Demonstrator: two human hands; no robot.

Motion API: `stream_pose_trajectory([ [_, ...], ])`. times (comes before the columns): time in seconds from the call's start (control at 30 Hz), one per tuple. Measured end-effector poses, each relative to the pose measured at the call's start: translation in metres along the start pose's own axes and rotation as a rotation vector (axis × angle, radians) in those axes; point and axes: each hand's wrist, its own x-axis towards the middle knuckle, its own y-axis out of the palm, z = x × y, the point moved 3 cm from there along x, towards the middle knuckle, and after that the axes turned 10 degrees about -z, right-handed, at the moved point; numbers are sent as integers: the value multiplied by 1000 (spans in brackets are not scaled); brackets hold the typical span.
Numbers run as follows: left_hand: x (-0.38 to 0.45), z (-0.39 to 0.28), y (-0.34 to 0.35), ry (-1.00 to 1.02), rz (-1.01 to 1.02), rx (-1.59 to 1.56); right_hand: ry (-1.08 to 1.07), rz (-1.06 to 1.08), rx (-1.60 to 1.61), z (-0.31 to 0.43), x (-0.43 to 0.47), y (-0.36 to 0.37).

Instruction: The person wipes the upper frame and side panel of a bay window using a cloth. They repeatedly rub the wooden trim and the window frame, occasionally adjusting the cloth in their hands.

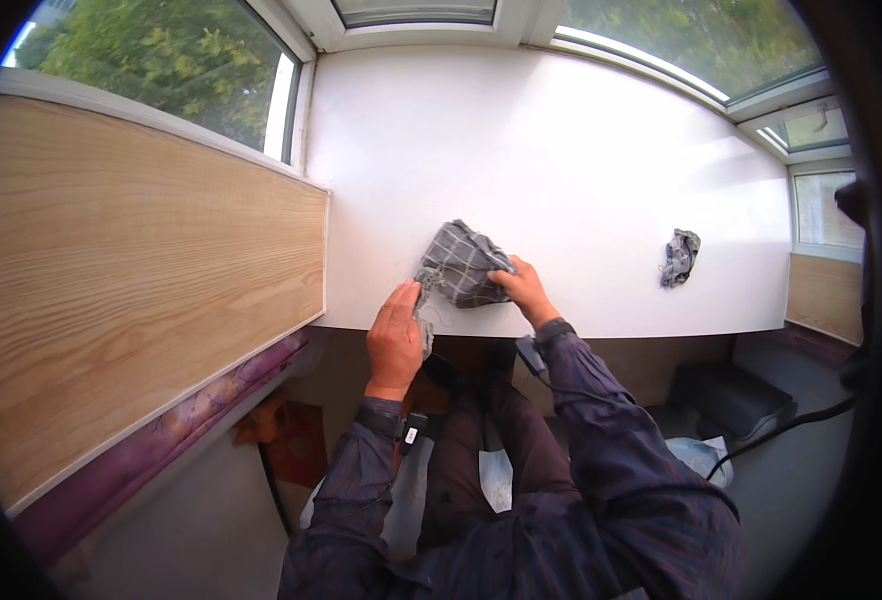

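A grey checked cloth (462, 262), crumpled and frayed at its edge, lies near the front edge of a white windowsill (561, 165). My right hand (527, 291) grips the cloth's right side, thumb on top. At its left side, a lighter grey, ragged strip of cloth (426, 300) hangs down towards the sill's edge, with loose threads beside it. My left hand (398, 330) holds this strip, its fingers stretched along it; the thumb's side is partly hidden.
A second crumpled piece of checked cloth (681, 259) lies on the right of the sill. Window frames (418, 34) bound the back. A wood-grain panel (148, 270) stands at the left. A black cable (782, 435) runs beside my right arm, near a dark box-like object (733, 397).
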Motion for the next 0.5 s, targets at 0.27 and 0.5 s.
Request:
stream_pose_trajectory([
  [0.27,34,92,-7,-101,-18,214,158,221,624,66,-73,-84],
  [0.5,72,-30,-26,-220,291,-260,75,340,819,150,-130,-117],
])
